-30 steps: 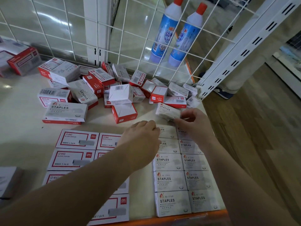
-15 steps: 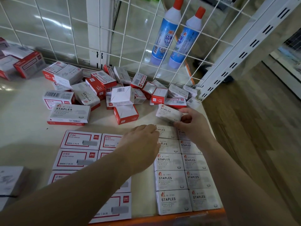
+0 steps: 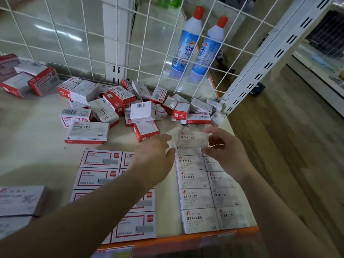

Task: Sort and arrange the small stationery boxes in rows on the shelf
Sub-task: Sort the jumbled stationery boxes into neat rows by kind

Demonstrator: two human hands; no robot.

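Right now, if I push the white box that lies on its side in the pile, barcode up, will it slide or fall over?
The barcode box probably tips rather than slides: it rests tilted on other boxes, not flat on the shelf. It looks like stiff cardboard, so it should keep its shape. Neighbours such as the red-sided box in front may shift with it.

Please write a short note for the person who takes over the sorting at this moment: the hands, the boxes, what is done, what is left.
Right hand: holds one grey staples box in its grip, just above the far end of the grey rows.
Left hand: open, holds nothing, beside that box.
Done: two columns of grey boxes at the right; red-framed boxes in rows at the left, near the shelf edge.
Left: put down the held box, then sort the mixed pile by the wire grid.
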